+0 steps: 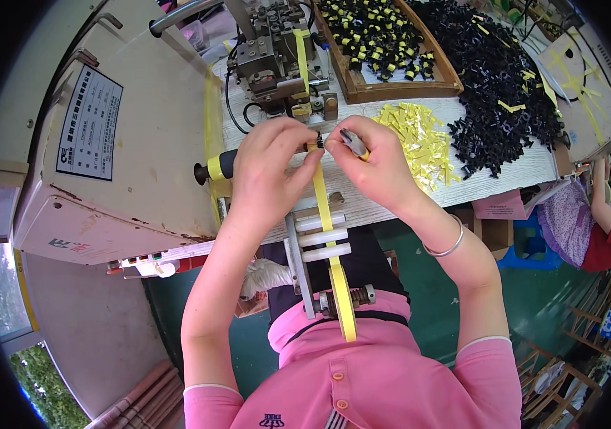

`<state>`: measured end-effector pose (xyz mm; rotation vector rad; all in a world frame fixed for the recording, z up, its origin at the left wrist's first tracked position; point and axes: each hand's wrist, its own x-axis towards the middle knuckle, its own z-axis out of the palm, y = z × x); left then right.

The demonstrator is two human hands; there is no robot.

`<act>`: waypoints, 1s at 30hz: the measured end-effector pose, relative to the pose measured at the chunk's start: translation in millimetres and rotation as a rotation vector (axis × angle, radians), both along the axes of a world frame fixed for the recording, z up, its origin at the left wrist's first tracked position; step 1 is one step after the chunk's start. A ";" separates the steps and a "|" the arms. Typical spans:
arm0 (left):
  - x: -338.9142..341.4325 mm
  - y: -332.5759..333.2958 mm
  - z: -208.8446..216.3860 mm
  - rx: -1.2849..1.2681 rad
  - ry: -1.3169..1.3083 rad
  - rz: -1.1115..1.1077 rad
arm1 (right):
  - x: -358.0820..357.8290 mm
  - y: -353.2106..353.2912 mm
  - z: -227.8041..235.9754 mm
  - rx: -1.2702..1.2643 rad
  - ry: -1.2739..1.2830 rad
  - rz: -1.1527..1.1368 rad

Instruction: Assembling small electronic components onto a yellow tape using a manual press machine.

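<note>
A small black plastic bobbin (319, 140) is pinched at the fingertips of my left hand (266, 168), just in front of the press. The thumb and fingertip of my right hand (377, 161) meet the bobbin from the other side. Tucked in that same right hand is a small hand tool (354, 144) with a grey metal tip and a bit of yellow. A strip of yellow tape (321, 196) runs up to the bobbin from a tape roll (344, 304), passing over white rollers (325, 237). Part of the bobbin is hidden behind my fingers.
A metal press (270, 68) stands behind my hands, beside a large beige machine cabinet (152, 157). A wooden tray (398, 91) holds taped bobbins. Cut yellow tape pieces (416, 139) and a heap of black bobbins (502, 107) lie right. Another person's arm (600, 193) shows far right.
</note>
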<state>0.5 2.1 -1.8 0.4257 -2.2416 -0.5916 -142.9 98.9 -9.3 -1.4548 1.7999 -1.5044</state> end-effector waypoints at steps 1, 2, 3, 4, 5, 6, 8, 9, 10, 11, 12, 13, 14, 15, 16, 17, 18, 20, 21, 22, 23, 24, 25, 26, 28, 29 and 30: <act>-2.3 -0.3 0.9 -0.001 0.000 -0.001 | -0.4 0.3 1.0 -0.006 0.016 0.016; -5.7 -2.1 1.6 -0.060 -0.012 -0.019 | -0.8 1.0 2.5 -0.013 0.033 0.033; -8.0 -3.6 1.8 -0.117 -0.028 -0.036 | -1.7 1.9 5.2 -0.012 0.031 0.034; -9.1 -3.8 2.8 -0.117 -0.030 -0.035 | -2.9 3.9 9.8 0.017 0.058 0.055; -9.9 -3.9 4.2 -0.145 -0.039 -0.029 | -4.4 6.0 12.8 0.047 0.084 0.077; -11.2 -3.8 5.3 -0.174 -0.045 -0.028 | -6.8 8.8 14.5 0.048 0.086 0.074; -8.2 -2.1 6.2 -0.187 -0.055 -0.013 | -12.3 14.8 16.0 0.184 0.297 -0.070; -6.1 -1.7 7.0 -0.203 -0.065 0.006 | -14.6 19.2 13.3 0.183 0.298 -0.071; -5.1 -2.3 6.2 -0.204 -0.064 0.006 | -15.9 24.6 7.8 0.253 0.108 0.021; -4.2 -2.9 4.2 -0.198 -0.048 0.006 | -15.0 28.7 5.0 0.320 -0.084 0.113; -3.7 -2.7 2.2 -0.190 -0.034 0.005 | -9.0 31.7 8.7 0.321 -0.085 0.113; -3.5 -2.2 1.3 -0.189 -0.035 0.006 | 0.4 33.6 15.4 0.383 -0.388 0.159; -3.6 -1.5 0.5 -0.151 -0.025 0.001 | 6.7 34.5 18.7 0.441 -0.693 0.203; -4.3 -1.1 0.6 -0.115 -0.015 -0.004 | 8.3 35.0 18.0 0.439 -0.693 0.203; -4.7 -0.8 0.1 -0.116 -0.015 -0.005 | 9.3 35.3 16.1 0.461 -0.709 0.227; -4.9 -0.5 -1.0 -0.083 -0.011 -0.001 | 10.2 35.0 14.2 0.482 -0.725 0.251; -4.8 0.0 -1.2 -0.050 -0.009 0.002 | 12.2 33.8 12.8 0.471 -0.708 0.248; -4.7 1.1 0.6 -0.042 -0.010 0.002 | 12.4 32.9 10.9 0.468 -0.721 0.245; -4.9 1.4 0.6 -0.034 -0.009 0.003 | 12.4 32.5 10.1 0.467 -0.733 0.243; -5.3 1.5 0.0 -0.034 -0.009 0.003 | 12.7 32.0 10.1 0.467 -0.733 0.243; -5.7 1.6 -0.9 -0.025 0.000 0.002 | 13.1 31.5 10.2 0.476 -0.751 0.238; -5.6 1.6 -1.3 -0.016 0.008 0.001 | 13.7 31.1 10.6 0.485 -0.770 0.234; -5.5 1.6 -1.3 -0.015 0.007 0.001 | 13.8 30.8 11.1 0.485 -0.771 0.234; -5.3 1.4 -1.2 -0.020 0.008 0.002 | 13.7 30.4 11.8 0.497 -0.757 0.241; -6.5 1.6 -1.9 -0.021 0.011 -0.003 | 14.5 30.2 12.7 0.510 -0.743 0.241; -7.3 1.8 -2.3 -0.006 0.016 -0.004 | 16.6 29.3 12.9 0.524 -0.770 0.225; -7.4 1.8 -2.5 0.006 0.022 -0.001 | 18.1 27.9 13.3 0.537 -0.796 0.215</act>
